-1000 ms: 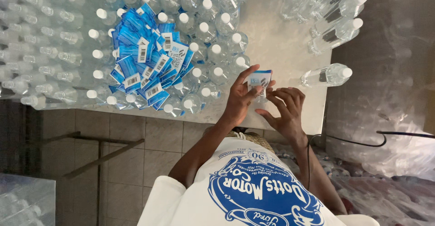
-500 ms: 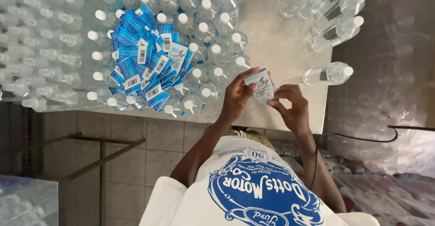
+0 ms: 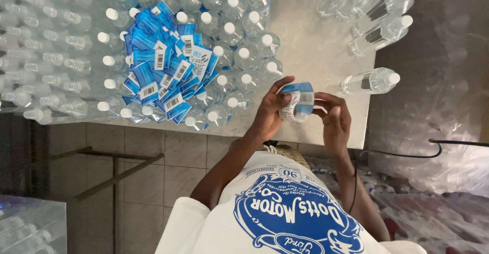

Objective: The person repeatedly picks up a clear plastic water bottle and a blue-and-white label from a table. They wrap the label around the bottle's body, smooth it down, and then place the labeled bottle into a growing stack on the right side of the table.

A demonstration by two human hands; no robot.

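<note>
Steel table (image 3: 326,55) — left hand (image 3: 269,112), right hand (image 3: 333,121) raised, both pinching blue-white label (image 3: 298,101); fingers curled.

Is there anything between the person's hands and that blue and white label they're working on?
Nothing visible does. The blue and white label is already held between the left hand and the right hand, above the table edge. The pile of labels and the capped bottles sit off to one side.

Pale metal table (image 3: 316,55), crowd of upright clear white-capped bottles (image 3: 239,35), one lone bottle (image 3: 369,81) lying flat
</note>
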